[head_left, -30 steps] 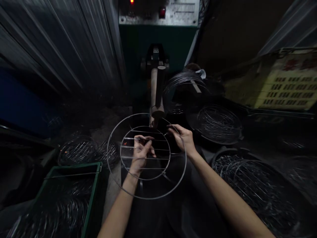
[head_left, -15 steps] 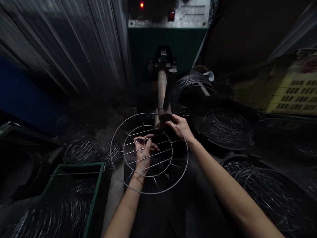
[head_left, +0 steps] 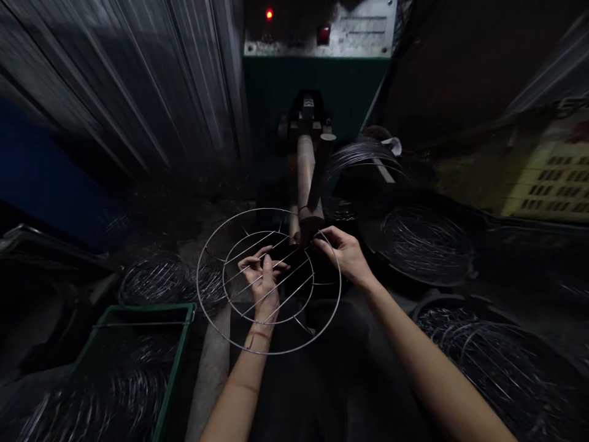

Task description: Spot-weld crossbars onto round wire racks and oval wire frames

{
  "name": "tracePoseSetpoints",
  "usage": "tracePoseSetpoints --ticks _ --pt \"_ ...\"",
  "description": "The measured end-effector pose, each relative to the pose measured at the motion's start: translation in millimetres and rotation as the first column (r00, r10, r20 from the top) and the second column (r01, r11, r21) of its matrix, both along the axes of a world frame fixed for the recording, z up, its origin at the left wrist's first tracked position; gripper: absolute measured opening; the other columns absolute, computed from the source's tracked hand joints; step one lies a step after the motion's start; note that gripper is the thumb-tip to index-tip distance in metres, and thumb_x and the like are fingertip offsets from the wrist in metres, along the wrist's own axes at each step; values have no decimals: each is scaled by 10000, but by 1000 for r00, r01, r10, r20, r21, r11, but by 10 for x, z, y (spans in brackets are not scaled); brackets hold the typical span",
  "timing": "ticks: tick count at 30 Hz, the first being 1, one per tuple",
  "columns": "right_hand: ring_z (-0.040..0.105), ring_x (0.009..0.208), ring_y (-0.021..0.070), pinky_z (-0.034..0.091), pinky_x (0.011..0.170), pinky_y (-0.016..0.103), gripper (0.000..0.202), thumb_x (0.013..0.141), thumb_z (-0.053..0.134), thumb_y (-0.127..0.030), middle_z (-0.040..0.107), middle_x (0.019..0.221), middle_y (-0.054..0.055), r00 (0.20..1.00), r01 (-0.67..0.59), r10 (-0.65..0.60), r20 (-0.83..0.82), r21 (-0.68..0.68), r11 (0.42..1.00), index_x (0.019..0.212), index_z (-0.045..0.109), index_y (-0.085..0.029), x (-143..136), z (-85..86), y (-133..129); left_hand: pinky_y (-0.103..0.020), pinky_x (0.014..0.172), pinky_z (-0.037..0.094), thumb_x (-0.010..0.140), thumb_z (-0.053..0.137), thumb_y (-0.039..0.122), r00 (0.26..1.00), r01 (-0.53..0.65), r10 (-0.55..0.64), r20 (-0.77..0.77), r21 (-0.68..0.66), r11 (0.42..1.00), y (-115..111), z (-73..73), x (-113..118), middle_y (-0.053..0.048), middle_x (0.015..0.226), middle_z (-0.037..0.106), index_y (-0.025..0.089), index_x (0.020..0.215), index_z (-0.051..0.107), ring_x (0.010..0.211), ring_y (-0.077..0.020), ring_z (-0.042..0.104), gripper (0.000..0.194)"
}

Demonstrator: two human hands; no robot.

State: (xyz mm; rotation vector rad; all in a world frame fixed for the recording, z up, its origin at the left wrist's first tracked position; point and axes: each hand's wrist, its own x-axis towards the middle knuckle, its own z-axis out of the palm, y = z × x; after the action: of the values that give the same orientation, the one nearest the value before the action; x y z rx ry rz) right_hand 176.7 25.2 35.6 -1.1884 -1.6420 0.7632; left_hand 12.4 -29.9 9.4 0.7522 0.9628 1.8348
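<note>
A round wire rack (head_left: 338, 296), two concentric rings joined by short spokes with several parallel bars across the inner ring, lies tilted in front of me. From below, my left hand (head_left: 263, 282) holds it, palm up, with curled fingers and raised thumb behind the bars; the exact contact is hard to see. My right hand (head_left: 345, 252) is closed in a pinch at the rack's far right rim, close to the tip of a machine's thick metal arm (head_left: 310, 218). Whether its fingertips also hold a small wire piece is too dark to tell.
The green machine (head_left: 271, 80) with a lit red lamp (head_left: 269, 14) stands ahead. A green crate (head_left: 177, 362) of wire parts is at left, beside wire rings (head_left: 154, 279). Dark basins of wire pieces (head_left: 421, 239) are at right, near a yellow crate (head_left: 543, 184).
The rack has turned, so its bars now slant more steeply, and it has shifted slightly left. My left hand moved a little left with it; my right hand stays by the metal arm's tip.
</note>
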Motion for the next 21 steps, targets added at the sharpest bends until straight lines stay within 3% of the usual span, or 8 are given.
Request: tracePoseSetpoints --ticks 3,14,21 --pt "581 648 146 446 596 249 170 792 594 -351 636 726 -2 996 15 -18 82 44 999 826 631 -189 -4 32 -4 -253 593 532 828 568 369 1000 -18 17 -14 -5 1000 6 2 18 -31 1202 542 263 916 257 583 -57 601 340" --pt "605 691 159 465 650 261 141 785 576 -306 656 746 -4 998 -25 20 61 82 996 836 647 -195 -29 1 108 -265 622 544 842 555 317 999 -52 51 19 45 998 61 -21 29 -15 1185 538 267 919 258 584 -51 607 310" --pt "611 687 161 486 653 271 155 764 601 -330 656 733 -7 999 -27 27 -24 8 1000 814 638 -188 -85 -32 172 -247 611 530 827 583 291 1000 -26 26 -1 62 998 57 9 22 -13 1171 533 259 914 286 595 -56 604 311"
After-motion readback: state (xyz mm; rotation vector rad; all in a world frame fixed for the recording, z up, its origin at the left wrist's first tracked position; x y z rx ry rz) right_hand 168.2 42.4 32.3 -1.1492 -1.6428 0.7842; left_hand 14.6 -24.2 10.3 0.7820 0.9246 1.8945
